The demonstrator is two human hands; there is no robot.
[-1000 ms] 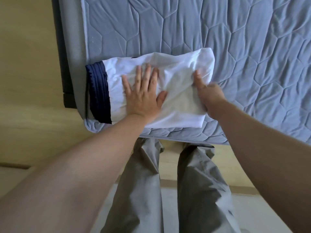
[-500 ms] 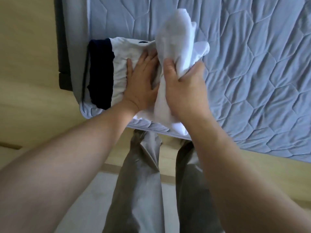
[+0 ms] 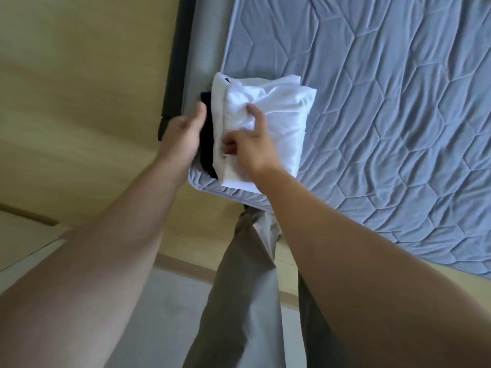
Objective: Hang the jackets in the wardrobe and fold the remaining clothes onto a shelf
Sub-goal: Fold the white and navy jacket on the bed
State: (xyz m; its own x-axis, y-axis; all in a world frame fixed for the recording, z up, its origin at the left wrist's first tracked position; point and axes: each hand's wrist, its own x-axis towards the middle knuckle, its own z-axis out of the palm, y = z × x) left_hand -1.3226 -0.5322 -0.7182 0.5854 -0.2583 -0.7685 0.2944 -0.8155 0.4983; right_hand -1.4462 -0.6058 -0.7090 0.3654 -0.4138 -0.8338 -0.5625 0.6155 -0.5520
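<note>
A white garment (image 3: 281, 120) with a dark navy band (image 3: 207, 134) lies folded into a compact bundle on the near left corner of the bed (image 3: 385, 128). My left hand (image 3: 182, 134) is at the bundle's left side, thumb on the navy band and fingers curled at its edge, partly hidden. On top of the white fabric is my right hand (image 3: 249, 144), its forefinger stretched over the fold while the other fingers curl and pinch the cloth's left edge.
The grey-blue quilted mattress spreads right and far. A dark bed frame post (image 3: 175, 75) stands left of the bundle, with a beige wall (image 3: 79, 88) beyond. My grey trouser legs (image 3: 247, 288) stand against the bed's near edge.
My right hand has folded the garment's right half over to the left, making a smaller bundle. My left hand slid from pressing the middle to the navy edge.
</note>
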